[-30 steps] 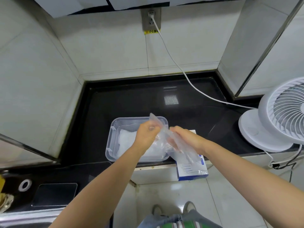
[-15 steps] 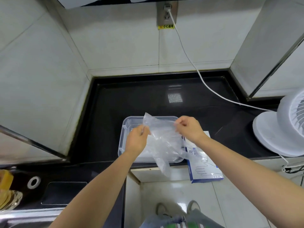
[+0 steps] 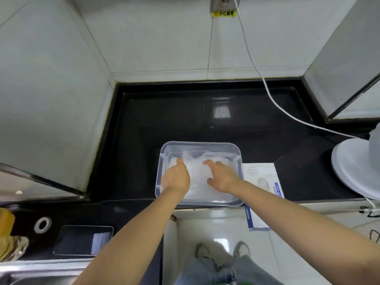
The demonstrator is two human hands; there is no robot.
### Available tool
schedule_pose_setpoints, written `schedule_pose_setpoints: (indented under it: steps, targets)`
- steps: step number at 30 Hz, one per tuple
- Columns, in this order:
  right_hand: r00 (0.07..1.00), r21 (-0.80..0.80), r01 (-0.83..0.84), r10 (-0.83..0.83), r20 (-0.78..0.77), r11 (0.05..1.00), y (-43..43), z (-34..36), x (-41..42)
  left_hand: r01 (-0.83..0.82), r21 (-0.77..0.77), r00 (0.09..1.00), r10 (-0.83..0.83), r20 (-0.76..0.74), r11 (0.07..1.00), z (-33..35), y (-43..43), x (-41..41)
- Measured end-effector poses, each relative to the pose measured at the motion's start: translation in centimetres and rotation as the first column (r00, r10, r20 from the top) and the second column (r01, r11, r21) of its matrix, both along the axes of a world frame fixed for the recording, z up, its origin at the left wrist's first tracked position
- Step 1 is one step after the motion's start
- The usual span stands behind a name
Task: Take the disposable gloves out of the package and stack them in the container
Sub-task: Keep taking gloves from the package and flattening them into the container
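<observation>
A clear plastic container sits on the black counter near its front edge. Inside it lies a pile of thin translucent disposable gloves. My left hand and my right hand are both down inside the container, fingers stretched forward, pressing the top glove flat onto the pile. The glove package, a white and blue box, lies just right of the container, overhanging the counter edge.
A white desk fan stands on the counter at the far right, its white cable running up to a wall socket. Tiled walls close the counter at the back and left. A dark flat tray lies at the lower left.
Both hands held a glove stretched in the air above the container. They have now come down into the container and lie flat on the glove on the pile.
</observation>
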State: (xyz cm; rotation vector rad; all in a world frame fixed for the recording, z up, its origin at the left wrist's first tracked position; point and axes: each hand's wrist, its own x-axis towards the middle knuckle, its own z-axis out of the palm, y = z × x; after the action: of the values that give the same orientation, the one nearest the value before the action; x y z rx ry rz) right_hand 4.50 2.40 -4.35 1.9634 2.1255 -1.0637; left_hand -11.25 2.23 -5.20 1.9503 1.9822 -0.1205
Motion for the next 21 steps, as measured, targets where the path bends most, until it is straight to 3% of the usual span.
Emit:
schedule_pose_setpoints:
  steps: [2, 4, 6, 8, 10, 12, 15, 21]
  targets:
    - [0.999, -0.092, -0.016, 0.020, 0.040, 0.996, 0.2, -0.7, -0.4, -0.053, -0.021, 0.998, 0.054, 0.039, 0.998, -0.4, 0.0, 0.3]
    - [0.997, -0.141, -0.026, 0.036, 0.066, 0.990, 0.4, -1.5, -1.0, -0.085, 0.092, 0.995, 0.081, 0.050, 0.992, -0.6, 0.0, 0.5]
    - [0.995, -0.201, -0.035, 0.053, 0.082, 0.979, 0.6, -1.9, -1.5, 0.006, 0.249, 1.000, -0.010, 0.015, 0.968, -0.5, 0.2, 1.0]
    - [0.993, -0.253, -0.053, 0.077, 0.087, 0.966, 0.8, -2.3, -1.8, 0.081, 0.279, 0.991, -0.108, 0.083, 0.957, -0.2, 0.6, 1.6]
    - [0.991, -0.280, -0.071, 0.099, 0.085, 0.957, 0.9, -2.7, -1.9, 0.094, 0.158, 0.981, -0.119, 0.155, 0.983, -0.2, 1.1, 2.2]
    - [0.992, -0.281, -0.072, 0.098, 0.080, 0.957, 0.7, -3.0, -1.8, 0.079, -0.090, 0.985, -0.064, 0.159, 0.993, -1.0, 1.6, 2.3]
    - [0.993, -0.273, -0.070, 0.093, 0.072, 0.959, 0.4, -3.2, -1.4, 0.043, -0.390, 0.994, 0.000, 0.111, 0.920, -3.8, 1.5, 0.9]
    - [0.999, -0.118, 0.033, -0.028, 0.040, 0.993, 0.3, -2.8, -0.5, 0.076, -0.417, 0.997, -0.054, 0.064, 0.906, -5.6, 1.3, 0.0]
